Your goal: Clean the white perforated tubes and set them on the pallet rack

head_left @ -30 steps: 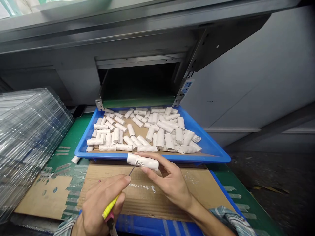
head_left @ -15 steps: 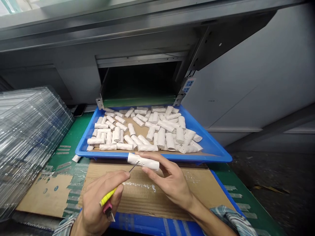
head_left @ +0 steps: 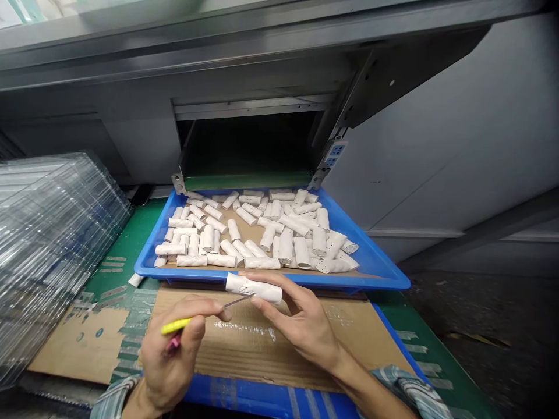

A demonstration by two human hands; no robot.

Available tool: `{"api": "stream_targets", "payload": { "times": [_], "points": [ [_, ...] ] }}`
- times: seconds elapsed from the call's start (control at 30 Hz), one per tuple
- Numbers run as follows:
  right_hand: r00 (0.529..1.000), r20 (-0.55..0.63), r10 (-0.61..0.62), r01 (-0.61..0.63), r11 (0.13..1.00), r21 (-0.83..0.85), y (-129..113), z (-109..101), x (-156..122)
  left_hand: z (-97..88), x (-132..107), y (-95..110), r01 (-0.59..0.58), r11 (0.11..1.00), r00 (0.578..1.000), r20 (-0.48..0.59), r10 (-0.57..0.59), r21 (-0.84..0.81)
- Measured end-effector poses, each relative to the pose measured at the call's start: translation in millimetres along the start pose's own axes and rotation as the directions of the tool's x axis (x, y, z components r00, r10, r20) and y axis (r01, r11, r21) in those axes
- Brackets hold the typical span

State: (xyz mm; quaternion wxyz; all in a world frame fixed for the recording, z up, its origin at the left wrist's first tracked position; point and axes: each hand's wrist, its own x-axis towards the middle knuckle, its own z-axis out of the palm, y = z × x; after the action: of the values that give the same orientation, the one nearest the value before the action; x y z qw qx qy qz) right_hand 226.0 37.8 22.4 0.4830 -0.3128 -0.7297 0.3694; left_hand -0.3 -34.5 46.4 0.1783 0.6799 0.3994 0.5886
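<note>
In my right hand (head_left: 301,320) is a white tube (head_left: 255,288), held level between thumb and fingers. Dark script-like marks show on its front. My left hand (head_left: 174,343) grips a thin dark-tipped tool with a yellow handle (head_left: 177,326); its point touches or nearly touches the tube below the marks. A small pink object (head_left: 173,344) also shows within the left hand, mostly hidden by the fingers. Just beyond both hands, a blue tray (head_left: 279,280) holds many similar white tubes (head_left: 286,245) lying on cardboard.
Under my hands lies a cardboard sheet (head_left: 244,355) with handwriting. Stacked clear plastic trays (head_left: 52,250) stand left, with a phone (head_left: 142,195) behind them. A conveyor opening (head_left: 248,145) in a grey machine faces the blue tray. A loose white piece (head_left: 135,280) lies on the green surface.
My left hand has shifted slightly left and tilted the tool flatter, its tip moving rightward along the tube. The marks on the tube look different. My right hand stays nearly still.
</note>
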Motion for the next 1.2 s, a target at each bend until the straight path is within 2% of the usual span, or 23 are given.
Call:
{"api": "stream_targets", "payload": {
  "times": [0.1,0.3,0.47,0.57,0.7,0.77,0.87,1.0,1.2],
  "points": [
    [0.999,-0.005,0.052,-0.052,0.997,0.053,-1,0,0,1.7,-6,-5,0.039,0.999,0.995,-0.092,-0.040,-0.021],
    [0.998,-0.023,0.060,-0.058,0.995,0.084,-3,1,1,-2.5,-8,-6,-0.131,0.982,0.990,0.068,0.122,0.136],
    [0.998,-0.016,0.067,-0.066,0.995,0.081,-3,0,1,-0.2,1,1,-0.235,0.950,0.970,0.109,0.217,0.207],
    [0.998,-0.014,0.059,-0.058,0.996,0.071,-2,0,0,1.0,2,1,-0.240,0.947,0.968,0.121,0.219,0.212],
    [0.999,0.004,0.044,-0.045,0.997,0.060,-2,1,-1,-0.1,1,1,-0.176,0.966,0.983,0.091,0.161,0.189],
    [0.999,0.001,0.039,-0.039,0.999,0.028,-2,1,-1,-1.2,1,3,-0.180,0.963,0.982,0.096,0.163,0.201],
    [1.000,-0.012,0.006,-0.007,0.999,-0.033,-3,1,-1,-2.5,3,7,-0.248,0.930,0.965,0.148,0.215,0.271],
    [0.997,-0.018,-0.073,0.071,0.993,-0.097,-2,2,-1,0.6,6,11,-0.290,0.895,0.949,0.221,0.224,0.338],
    [0.983,0.032,-0.179,0.181,0.972,-0.149,0,5,-2,9.5,10,5,-0.313,0.876,0.945,0.209,0.250,0.366]
  ]
}}
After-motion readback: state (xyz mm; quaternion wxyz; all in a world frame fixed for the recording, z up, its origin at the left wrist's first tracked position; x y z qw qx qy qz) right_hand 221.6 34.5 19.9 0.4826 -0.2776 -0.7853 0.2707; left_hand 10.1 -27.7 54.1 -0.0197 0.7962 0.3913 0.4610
